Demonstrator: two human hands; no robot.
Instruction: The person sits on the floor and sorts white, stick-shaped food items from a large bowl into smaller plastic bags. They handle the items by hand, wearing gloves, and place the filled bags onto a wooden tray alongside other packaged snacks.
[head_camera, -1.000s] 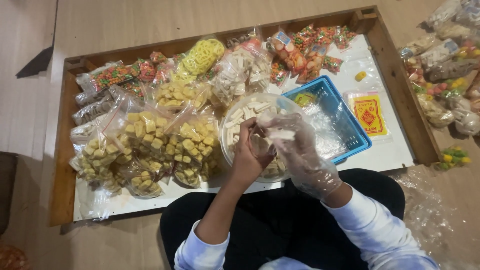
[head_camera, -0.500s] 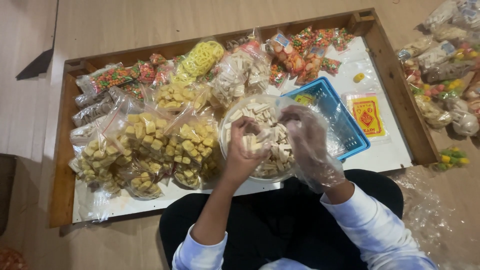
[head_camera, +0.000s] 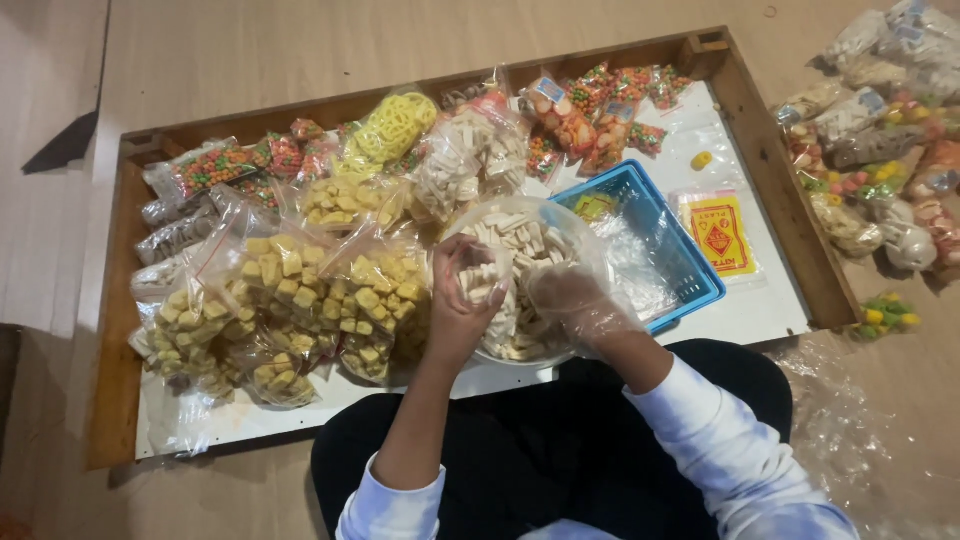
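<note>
The left hand (head_camera: 462, 300) is closed on pale snack sticks (head_camera: 505, 240) above the clear bag (head_camera: 590, 262). The gloved right hand (head_camera: 575, 305) grips the bag's edge, beside the blue basket (head_camera: 690, 270) in the wooden tray (head_camera: 770, 170).

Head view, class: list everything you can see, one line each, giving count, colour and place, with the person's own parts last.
tray: one, brown wood, white base, on the floor
bowl: one, clear, pale sticks inside, tray front
basket: one, blue, right of bowl
cube bags: several, yellow, tray left
ring bag: one, yellow, tray back
mixed bags: several, multicoloured, tray back
packet: one, yellow and red, tray right
floor bags: many, mixed, right of tray
left hand: bare, holding sticks over bowl
right hand: clear glove, in bowl
</note>
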